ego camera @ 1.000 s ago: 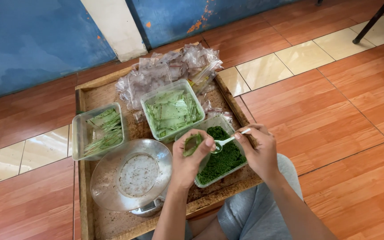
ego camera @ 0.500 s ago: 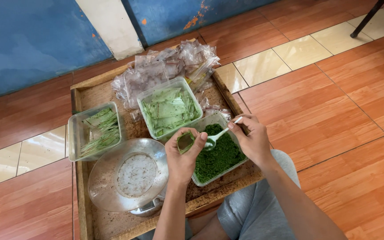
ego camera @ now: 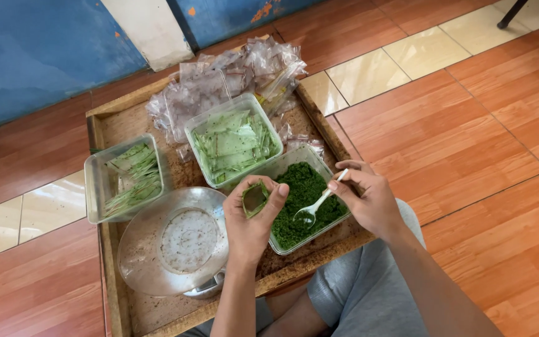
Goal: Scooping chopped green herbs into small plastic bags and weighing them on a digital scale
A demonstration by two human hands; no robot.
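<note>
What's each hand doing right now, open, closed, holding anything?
Left hand: closed around a small green leaf cup.
Right hand: closed on a white plastic spoon, its bowl over the chopped greens.

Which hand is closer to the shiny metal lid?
Left. The left hand, holding a small leaf cup, is right beside the metal lid; the right hand is farther, past the green filling.

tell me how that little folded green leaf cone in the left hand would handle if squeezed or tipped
The small folded green leaf cone looks thin and probably floppy; only the left hand wrapped around it seems to keep its shape. It is likely very light. Tipped, it could spill, since its mouth faces up and open.
</note>
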